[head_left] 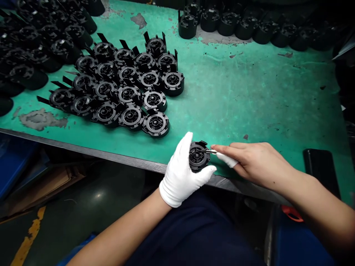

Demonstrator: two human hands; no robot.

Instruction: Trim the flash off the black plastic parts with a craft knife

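My left hand [181, 171], in a white glove, is wrapped around the side of a round black plastic housing [199, 157] at the table's front edge. The ring-shaped face with its central hub points up at me. From the other side my right hand [249, 159], bare but for a white cover on the thumb, pinches a slim metal tool [211, 151]. The tool's dark tip reaches over the housing's face; whether it touches is hard to see. The tool's exact kind is unclear, as the fingers hide most of it.
Several similar black housings [127, 94] stand in rows to the left on the green tabletop [235, 96]. Taller black cylinders [30, 75] crowd the far left, and more [246, 27] line the back. A dark phone-like slab [321, 171] lies at right. Cardboard [50, 181] is below the table.
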